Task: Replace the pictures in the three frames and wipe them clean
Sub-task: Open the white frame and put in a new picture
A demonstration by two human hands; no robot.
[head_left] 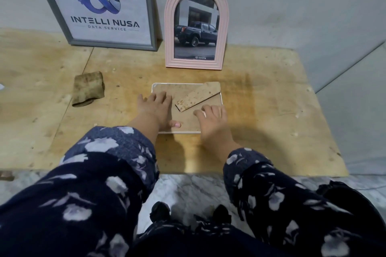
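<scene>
Leaning against the wall at the upper left, a grey frame (95, 9) shows a logo print. Below it, a folded brown cloth (88, 88) lies on the wooden surface (261, 115). Right of the grey one stands an arched pink frame (196, 24) with a truck picture. At centre, a white frame (187, 108) lies face down, its stand flap (198, 96) raised. The left hand (155, 107) and right hand (212, 119) press flat on its backing, fingers spread, gripping nothing.

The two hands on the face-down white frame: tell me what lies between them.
In the head view, the brown stand flap of the frame's backing board lies between the left hand and right hand.
</scene>
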